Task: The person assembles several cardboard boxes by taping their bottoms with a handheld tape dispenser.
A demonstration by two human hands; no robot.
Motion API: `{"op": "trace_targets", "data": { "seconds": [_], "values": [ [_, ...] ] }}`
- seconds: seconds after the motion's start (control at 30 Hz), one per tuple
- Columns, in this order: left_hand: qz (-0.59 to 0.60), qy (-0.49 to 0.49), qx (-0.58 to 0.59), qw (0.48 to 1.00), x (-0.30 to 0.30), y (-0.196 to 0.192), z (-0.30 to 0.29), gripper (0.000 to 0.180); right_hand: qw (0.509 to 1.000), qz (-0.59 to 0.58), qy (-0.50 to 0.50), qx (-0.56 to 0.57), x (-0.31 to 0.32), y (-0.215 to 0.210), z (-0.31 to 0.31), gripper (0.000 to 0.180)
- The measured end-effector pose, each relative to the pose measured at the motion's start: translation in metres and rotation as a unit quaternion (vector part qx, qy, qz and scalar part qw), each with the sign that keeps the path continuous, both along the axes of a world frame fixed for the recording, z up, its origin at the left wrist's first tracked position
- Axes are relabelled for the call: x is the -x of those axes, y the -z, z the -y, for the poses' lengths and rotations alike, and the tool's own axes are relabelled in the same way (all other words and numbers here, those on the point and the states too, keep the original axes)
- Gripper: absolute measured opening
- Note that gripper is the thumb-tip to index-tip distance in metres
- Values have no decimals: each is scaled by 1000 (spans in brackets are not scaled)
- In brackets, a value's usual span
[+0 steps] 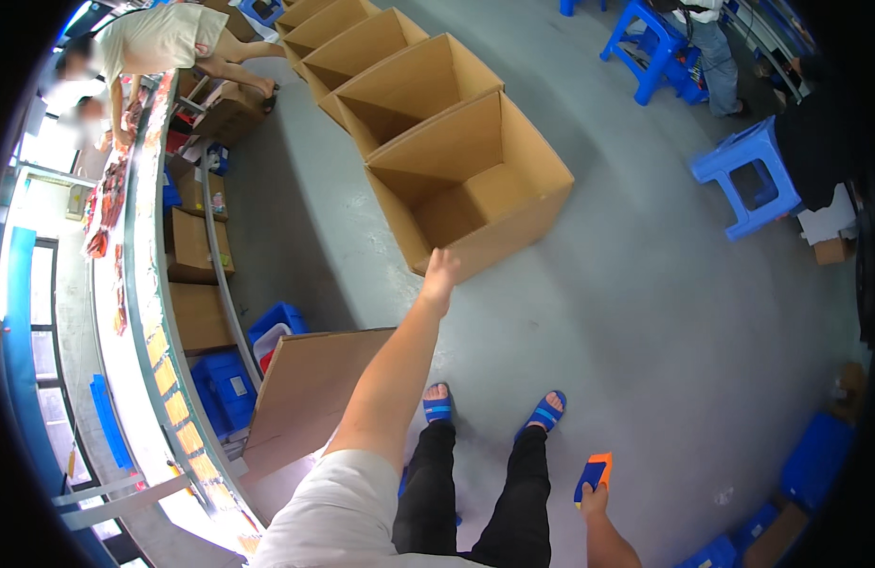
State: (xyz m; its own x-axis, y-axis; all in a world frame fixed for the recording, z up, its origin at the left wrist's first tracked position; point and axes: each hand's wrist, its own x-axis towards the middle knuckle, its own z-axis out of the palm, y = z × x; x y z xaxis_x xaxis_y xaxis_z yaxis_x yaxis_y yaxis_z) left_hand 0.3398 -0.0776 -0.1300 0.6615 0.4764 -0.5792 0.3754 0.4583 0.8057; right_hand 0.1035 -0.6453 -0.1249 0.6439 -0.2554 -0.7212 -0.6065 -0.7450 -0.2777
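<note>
My left hand (441, 280) reaches forward, its fingers closed over the near top edge of an open, upright cardboard box (513, 227). Inside, the box shows bare brown walls and floor. Lower right, my right hand (595, 496) is wrapped round a small block-like thing in orange and dark blue (592, 473); its kind does not show clearly. Partly behind my left forearm stands a brown cardboard panel (310, 393), perhaps the side of another box.
Several more open boxes (409, 85) continue in a row toward the far left. A long workbench (158, 312) runs along the left, with blue bins (224, 388) beneath it. Blue stools (755, 175) and seated people are at the right. Another person (163, 43) leans over the bench.
</note>
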Motion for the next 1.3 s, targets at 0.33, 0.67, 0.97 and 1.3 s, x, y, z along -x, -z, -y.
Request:
{"op": "trace_targets", "data": {
  "seconds": [0.33, 0.67, 0.97, 1.3],
  "values": [
    [-360, -7, -687, 632, 351, -98, -116, 75, 984, 56, -167, 2, -33, 12, -58, 29],
    [-457, 138, -594, 648, 443, -96, -153, 71, 971, 71, -185, -131, -69, 21, -139, 25],
    [-500, 239, -385, 738, 435, -117, -116, 33, 953, 56, -290, -75, -65, -10, -201, 30],
    [-368, 105, -524, 761, 266, -187, -209, 41, 962, 8, -184, -200, -66, -53, -229, 35]
  ]
}}
